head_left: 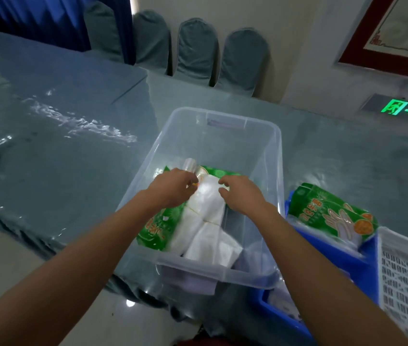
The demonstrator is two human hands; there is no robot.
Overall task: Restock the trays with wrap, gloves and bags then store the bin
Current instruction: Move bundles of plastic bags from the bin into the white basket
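Both hands reach into a clear plastic storage bin (222,126) that stands on a table covered in a blue-grey cloth under glossy film (73,116). The left hand (173,187) is curled at the top of a row of white folded plastic bag packs (205,221), its fingertips closed near a small clear roll of wrap (190,166); which of the two it grips cannot be told, since the fingers hide the contact. The right hand (240,196) hovers with bent, parted fingers just beside the same white packs, holding nothing visible. A green printed glove packet (154,228) lies under the left wrist, partly hidden. To the right, a second green glove packet (335,216) rests in a blue plastic tray (322,258), touching the bin's right wall; a white slotted basket (402,278) is cut off by the frame edge. The far half of the bin is bare, and the table left of it lies open.
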